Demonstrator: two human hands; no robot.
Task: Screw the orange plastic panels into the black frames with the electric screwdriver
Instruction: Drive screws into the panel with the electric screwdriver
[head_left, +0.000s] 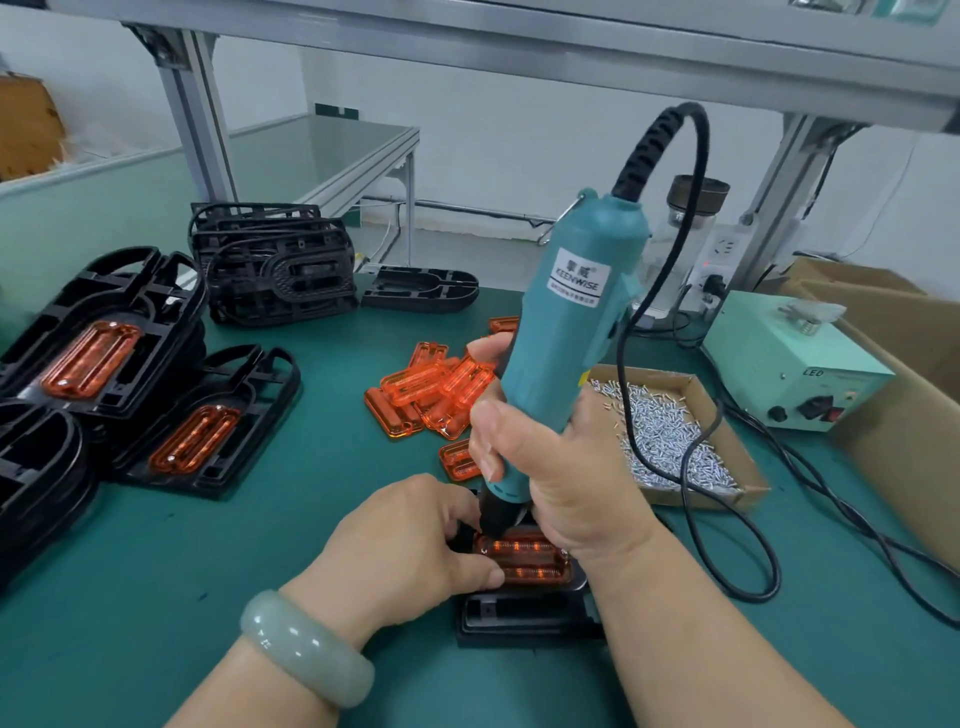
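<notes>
- I see right hand (545, 457) wrapped round electric screwdriver (566, 312), tip down on orange panel (524, 561).
- left hand (410, 540): fingers curled, pinching that panel on black frame (519, 618).

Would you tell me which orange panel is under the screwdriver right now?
The orange panel in the nearest black frame; the screwdriver tip meets its far-left corner. The rest lie loose in a pile or sit in frames at left.

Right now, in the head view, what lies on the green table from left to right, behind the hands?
finished black frames → pile of loose orange panels → cardboard tray of screws → pale green power supply box
</notes>
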